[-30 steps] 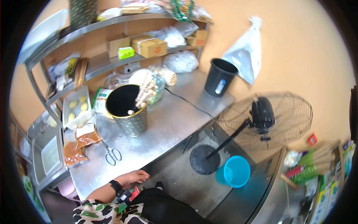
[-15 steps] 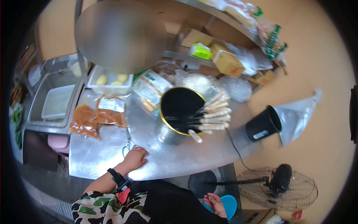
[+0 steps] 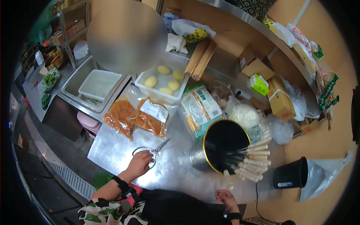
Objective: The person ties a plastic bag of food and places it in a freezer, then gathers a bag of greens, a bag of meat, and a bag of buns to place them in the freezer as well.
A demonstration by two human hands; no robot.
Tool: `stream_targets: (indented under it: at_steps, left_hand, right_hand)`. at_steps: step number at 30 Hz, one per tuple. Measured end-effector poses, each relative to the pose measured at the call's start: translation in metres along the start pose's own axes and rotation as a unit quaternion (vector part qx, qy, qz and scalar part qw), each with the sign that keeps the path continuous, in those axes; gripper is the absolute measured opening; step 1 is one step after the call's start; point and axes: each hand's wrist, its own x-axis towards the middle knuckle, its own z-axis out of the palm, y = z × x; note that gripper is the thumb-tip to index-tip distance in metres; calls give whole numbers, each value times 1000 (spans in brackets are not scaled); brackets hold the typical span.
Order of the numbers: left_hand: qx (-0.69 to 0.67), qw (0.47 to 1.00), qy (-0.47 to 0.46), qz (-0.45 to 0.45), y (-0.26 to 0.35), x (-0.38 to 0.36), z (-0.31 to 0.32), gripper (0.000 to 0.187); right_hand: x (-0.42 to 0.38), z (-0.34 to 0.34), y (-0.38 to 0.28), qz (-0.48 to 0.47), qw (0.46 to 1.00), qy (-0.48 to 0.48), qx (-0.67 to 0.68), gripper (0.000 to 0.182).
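Note:
My left hand (image 3: 140, 163) rests on the handles of the scissors (image 3: 159, 146), which lie with their blades apart on the metal table (image 3: 112, 148). Its fingers are bent over one handle loop; a firm grip cannot be made out. At the table's front edge is my right hand (image 3: 226, 197), fingers curled, with nothing visible in them. Above it stands a black bucket (image 3: 197, 155) with a yellow rim, holding several skewers with pale wooden handles (image 3: 255, 161). Two sealed bags of orange food (image 3: 119, 117) lie behind the scissors.
A white tub (image 3: 140, 83) of peeled potatoes stands at the back, beside a sink (image 3: 71, 86). Wooden sticks (image 3: 200, 60), a green-white packet (image 3: 200, 107) and cardboard boxes (image 3: 281, 101) line the back. A black bin (image 3: 290, 174) is at the right.
The view has swung left, so the table things sit further right. My right hand has risen from beside the blue bowl to the table's edge. My left hand now lies over the scissors' handles.

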Motion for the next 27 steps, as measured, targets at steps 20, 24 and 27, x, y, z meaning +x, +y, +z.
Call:
stream_targets:
  at_steps: [20, 24, 27]
  left_hand:
    - [-518, 838, -164, -54, 81, 175, -3, 66]
    - [-578, 798, -166, -32, 112, 185, -12, 84]
    - [-542, 821, -177, -19, 123, 188, -12, 83]
  right_hand:
    - [-1, 9, 10, -19, 999, 19, 40, 30]
    - [-31, 28, -54, -88, 979, -122, 139, 44]
    - [-56, 44, -106, -146, 943, -231, 189, 60]
